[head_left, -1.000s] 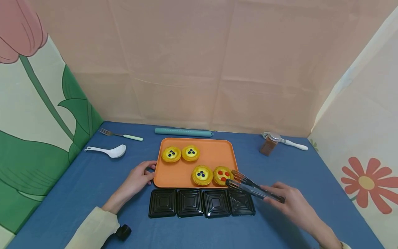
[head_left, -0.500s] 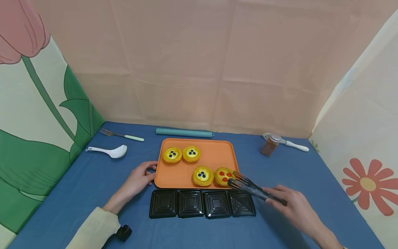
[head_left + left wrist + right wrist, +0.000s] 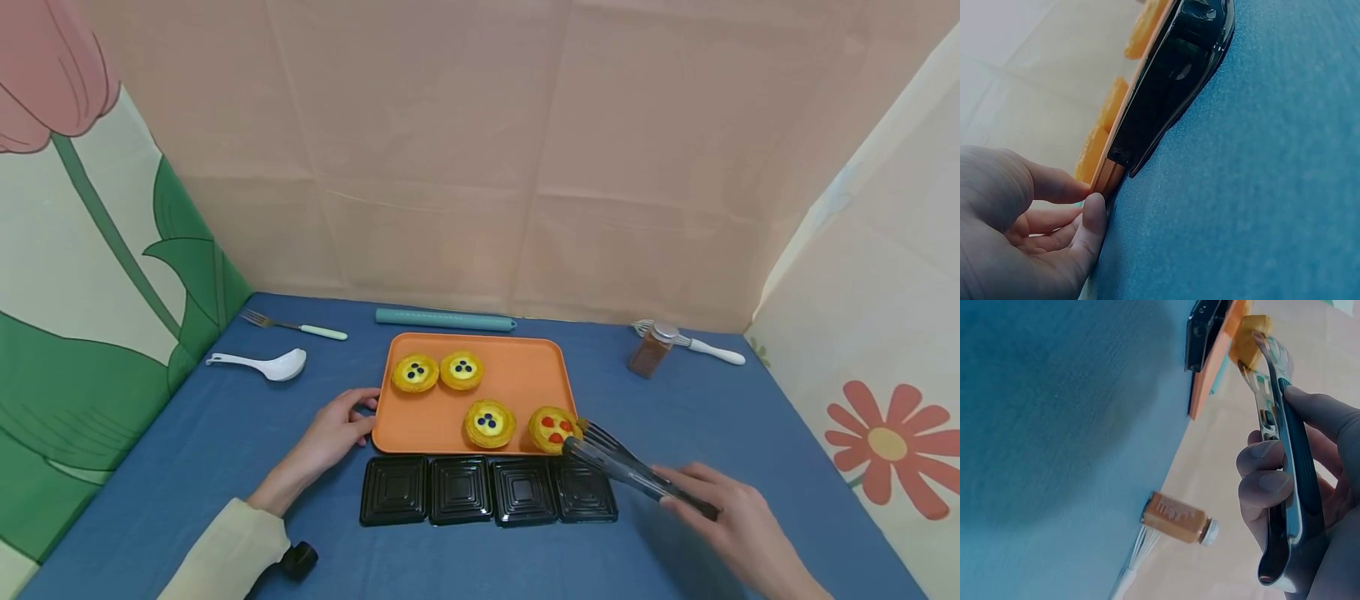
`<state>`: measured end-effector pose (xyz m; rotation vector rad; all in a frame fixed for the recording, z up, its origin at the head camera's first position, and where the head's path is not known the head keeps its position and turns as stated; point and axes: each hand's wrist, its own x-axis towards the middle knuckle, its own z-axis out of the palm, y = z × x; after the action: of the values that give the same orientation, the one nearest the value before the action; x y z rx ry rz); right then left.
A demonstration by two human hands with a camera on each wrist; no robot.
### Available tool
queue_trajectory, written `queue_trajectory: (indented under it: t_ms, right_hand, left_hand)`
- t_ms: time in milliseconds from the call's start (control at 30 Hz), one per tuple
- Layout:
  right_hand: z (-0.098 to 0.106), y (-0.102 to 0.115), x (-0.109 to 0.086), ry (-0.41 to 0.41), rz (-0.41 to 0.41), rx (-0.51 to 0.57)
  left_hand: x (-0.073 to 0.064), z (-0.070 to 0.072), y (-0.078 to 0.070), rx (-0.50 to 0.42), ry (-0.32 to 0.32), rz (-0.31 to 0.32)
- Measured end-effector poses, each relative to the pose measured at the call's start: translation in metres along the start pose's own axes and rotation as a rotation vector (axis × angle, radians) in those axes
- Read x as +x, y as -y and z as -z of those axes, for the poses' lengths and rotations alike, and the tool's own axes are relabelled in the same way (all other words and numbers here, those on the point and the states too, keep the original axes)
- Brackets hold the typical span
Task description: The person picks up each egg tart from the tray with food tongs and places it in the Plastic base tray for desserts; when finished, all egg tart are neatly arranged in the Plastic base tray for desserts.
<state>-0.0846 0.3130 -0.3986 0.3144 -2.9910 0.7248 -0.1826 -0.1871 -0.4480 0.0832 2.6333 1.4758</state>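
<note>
My left hand point(image 3: 333, 435) pinches the left rim of the orange tray point(image 3: 427, 429) between thumb and fingers, as the left wrist view shows at the tray's corner. In my right hand point(image 3: 731, 518) is a pair of dark tongs point(image 3: 630, 467), its slotted tips at the egg tart with red toppings point(image 3: 553, 429) near the tray's front right corner. The right wrist view has the tips against that tart's side; whether it is lifted off the tray I cannot tell. Elsewhere on the tray sit a front egg tart point(image 3: 490, 423) and two back egg tarts point(image 3: 416, 373) with dark blue toppings.
A row of black square dishes point(image 3: 461, 490) lies along the tray's front edge. Behind the tray is a teal rolling pin point(image 3: 446, 320). A fork point(image 3: 300, 326) and white spoon point(image 3: 273, 365) lie left; a brown jar point(image 3: 651, 350) and whisk point(image 3: 712, 350) lie right.
My right hand and the tongs have moved right and slightly toward me, and the red-topped tart has shifted right with them, away from the neighbouring tart. The left hand stays at the tray.
</note>
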Motion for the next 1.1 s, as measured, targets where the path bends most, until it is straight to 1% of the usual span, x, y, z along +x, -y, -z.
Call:
queue_trajectory:
  t_ms: [167,233,333,400,467,600,667,767,833,1000,1100]
  right_hand:
    - [0.002,-0.002,-0.017,-0.043,0.015,-0.019]
    - [0.002,-0.004,-0.024,-0.039,0.024,-0.028]
    - [0.0,-0.007,-0.033,-0.017,-0.002,-0.04]
    - [-0.002,-0.009,-0.039,-0.021,-0.004,-0.053]
    - [-0.005,-0.012,-0.044,-0.063,0.023,-0.07]
    - [-0.012,-0.018,-0.053,-0.188,0.124,-0.1]
    - [-0.014,-0.021,-0.057,-0.22,0.14,-0.115]
    - [-0.017,-0.023,-0.06,-0.23,0.126,-0.141]
    - [-0.018,-0.024,-0.061,-0.22,0.107,-0.151]
    - [-0.022,-0.025,-0.063,-0.21,0.087,-0.148]
    - [-0.024,-0.025,-0.064,-0.221,0.08,-0.147]
  left_hand:
    - [0.001,0.0,0.001,0.003,0.002,-0.002]
    - [0.001,0.0,0.001,0.003,0.002,-0.003]
    - [0.001,0.0,0.001,0.004,0.002,-0.001]
    - [0.001,0.001,0.0,0.004,0.002,0.002]
    - [0.0,0.001,0.0,0.001,0.004,0.004]
    - [0.0,0.002,-0.001,-0.007,0.012,0.0]
    - [0.001,0.002,-0.001,-0.009,0.011,0.002]
    - [0.001,0.002,-0.001,-0.005,0.006,0.0]
    - [0.002,0.002,0.0,-0.001,0.002,0.003]
    - [0.001,0.001,0.001,-0.004,0.005,-0.009]
    - [0.001,0.0,0.001,-0.013,0.004,-0.012]
